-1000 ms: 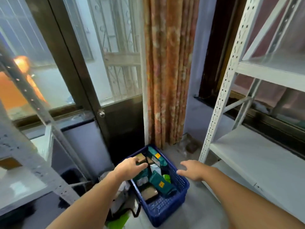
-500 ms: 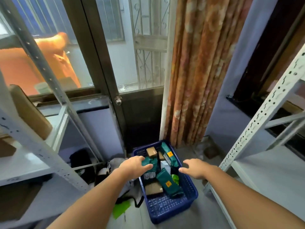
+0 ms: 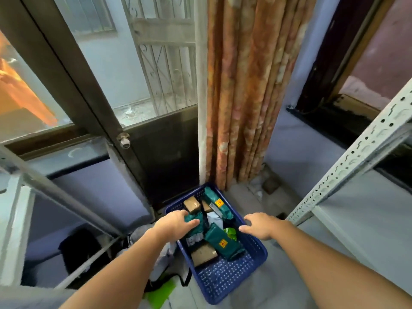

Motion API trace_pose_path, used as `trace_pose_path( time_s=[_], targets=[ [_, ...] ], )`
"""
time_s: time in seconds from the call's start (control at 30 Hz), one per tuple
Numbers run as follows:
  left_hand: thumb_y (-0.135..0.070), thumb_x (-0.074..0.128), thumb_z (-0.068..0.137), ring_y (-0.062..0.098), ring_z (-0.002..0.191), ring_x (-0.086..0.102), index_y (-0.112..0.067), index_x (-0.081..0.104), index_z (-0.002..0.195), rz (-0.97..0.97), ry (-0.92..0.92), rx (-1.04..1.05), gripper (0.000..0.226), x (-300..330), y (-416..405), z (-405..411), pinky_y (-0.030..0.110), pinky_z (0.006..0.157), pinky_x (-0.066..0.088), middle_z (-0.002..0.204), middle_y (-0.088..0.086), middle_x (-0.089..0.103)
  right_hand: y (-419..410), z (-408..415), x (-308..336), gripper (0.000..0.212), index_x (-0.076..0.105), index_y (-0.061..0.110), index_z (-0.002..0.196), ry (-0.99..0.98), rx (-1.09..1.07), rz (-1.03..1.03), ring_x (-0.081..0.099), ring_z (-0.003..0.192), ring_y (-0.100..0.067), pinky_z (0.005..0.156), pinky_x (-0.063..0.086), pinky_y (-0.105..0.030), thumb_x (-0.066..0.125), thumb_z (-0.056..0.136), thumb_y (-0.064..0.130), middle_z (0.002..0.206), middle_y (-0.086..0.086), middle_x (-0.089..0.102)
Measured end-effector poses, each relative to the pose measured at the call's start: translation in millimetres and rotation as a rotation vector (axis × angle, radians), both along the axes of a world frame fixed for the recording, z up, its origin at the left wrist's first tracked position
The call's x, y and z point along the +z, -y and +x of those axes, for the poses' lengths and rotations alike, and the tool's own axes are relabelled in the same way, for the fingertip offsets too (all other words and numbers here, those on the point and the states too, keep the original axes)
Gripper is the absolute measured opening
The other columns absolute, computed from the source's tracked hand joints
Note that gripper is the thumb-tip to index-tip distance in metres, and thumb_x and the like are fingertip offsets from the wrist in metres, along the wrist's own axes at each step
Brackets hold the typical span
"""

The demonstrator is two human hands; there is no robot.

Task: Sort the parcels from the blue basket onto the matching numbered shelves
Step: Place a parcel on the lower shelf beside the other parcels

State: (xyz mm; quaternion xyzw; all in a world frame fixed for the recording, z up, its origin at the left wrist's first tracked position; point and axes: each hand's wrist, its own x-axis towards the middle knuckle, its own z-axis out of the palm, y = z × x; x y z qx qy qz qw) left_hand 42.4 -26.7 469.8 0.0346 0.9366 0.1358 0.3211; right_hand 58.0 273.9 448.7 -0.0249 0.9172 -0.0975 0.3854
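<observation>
Head view: your left hand [image 3: 176, 224] is over the left rim of the blue basket [image 3: 225, 279], fingers curled onto a dark green parcel [image 3: 196, 221] at the basket's left side, looks like a grip. Your right hand [image 3: 258, 225] hovers over the right rim, fingers loosely spread and bent, holding nothing. Basket sits on the floor between 2 white metal racks, w/ the right rack upright [image 3: 347, 161] just beside it. Inside: a green parcel w/ yellow label [image 3: 223, 244] mid-basket, a brown box [image 3: 204, 254] touching it at the near left, another brown box [image 3: 191, 204] at the far end. Curtain [image 3: 247, 90] hangs behind the basket.
</observation>
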Motion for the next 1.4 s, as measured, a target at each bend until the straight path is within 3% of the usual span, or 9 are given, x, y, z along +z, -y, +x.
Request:
trace_pose_path(
  time_s=[0.27,0.4,0.57,0.87,1.1,1.17,1.27,1.4],
  targets=[
    [-0.073,0.043,0.093,0.023,0.137,0.05,-0.017,0.04,0.153,-0.034,0.063,-0.06,0.083,-34.2,-7.9,-52.1,0.036,0.11,0.042,0.154,0.004,0.048,-3.7,-29.7,-47.1,0.078,0.031,0.016,0.156,0.057,-0.057,-0.046,0.042,0.14,-0.03,0.109,0.038,-0.04,0.041,0.098,0.066,0.158,-0.012,0.037],
    [-0.073,0.045,0.093,0.022,0.137,0.05,-0.016,0.037,0.155,-0.024,0.078,-0.037,0.085,-83.9,-20.1,-69.4,0.034,0.109,0.042,0.153,0.004,0.049,-15.7,-51.8,-97.5,0.076,0.029,0.014,0.157,0.093,-0.064,-0.091,0.039,0.143,-0.029,0.113,0.036,-0.04,0.042,0.1,0.062,0.161,-0.01,0.034],
    [-0.07,0.046,0.094,0.022,0.136,0.051,-0.017,0.04,0.154,-0.016,0.097,-0.056,0.08,-197.2,-36.0,-94.2,0.033,0.11,0.041,0.153,0.004,0.049,-32.2,-71.1,-216.4,0.073,0.032,0.014,0.156,0.124,-0.075,-0.075,0.041,0.141,-0.029,0.113,0.036,-0.04,0.041,0.101,0.061,0.159,-0.01,0.038],
    [-0.077,0.041,0.092,0.027,0.131,0.054,-0.012,0.042,0.151,-0.055,0.142,-0.137,0.088,-468.3,-50.6,-130.0,0.037,0.104,0.045,0.149,0.011,0.053,-27.3,-76.8,-491.4,0.074,0.035,0.021,0.155,0.223,-0.191,-0.136,0.045,0.137,-0.03,0.107,0.039,-0.04,0.042,0.097,0.066,0.155,-0.009,0.042],
    [-0.065,0.046,0.098,0.028,0.139,0.047,-0.01,0.037,0.154,0.118,0.188,0.042,0.079,-636.7,-80.5,-150.9,0.031,0.109,0.038,0.156,0.01,0.045,-15.7,-76.6,-669.5,0.068,0.038,0.014,0.152,0.242,-0.544,-0.199,0.046,0.136,-0.03,0.109,0.04,-0.041,0.043,0.101,0.058,0.154,-0.01,0.042],
    [-0.062,0.05,0.098,0.028,0.133,0.052,-0.013,0.043,0.15,0.19,0.151,0.123,0.072,-671.7,-89.6,-155.7,0.032,0.108,0.041,0.15,0.009,0.051,-10.9,-80.6,-703.0,0.065,0.041,0.008,0.148,0.184,-0.673,-0.201,0.048,0.133,-0.031,0.109,0.041,-0.04,0.044,0.102,0.054,0.15,-0.012,0.047],
    [-0.066,0.052,0.092,0.027,0.122,0.06,-0.017,0.049,0.143,0.268,0.136,0.207,0.071,-717.8,-95.4,-165.6,0.04,0.105,0.048,0.141,0.008,0.059,-8.5,-86.1,-743.2,0.074,0.032,0.002,0.153,0.157,-0.934,-0.201,0.044,0.138,-0.034,0.11,0.04,-0.042,0.045,0.102,0.054,0.154,-0.017,0.041],
    [-0.058,0.041,0.103,0.035,0.128,0.054,-0.004,0.04,0.147,0.201,0.193,0.269,0.069,-741.8,-101.6,-168.5,0.038,0.103,0.044,0.145,0.018,0.053,-8.6,-89.4,-770.6,0.072,0.04,0.014,0.149,0.22,-1.333,-0.458,0.051,0.127,-0.029,0.09,0.049,-0.04,0.055,0.095,0.058,0.149,-0.009,0.046]
  ],
)
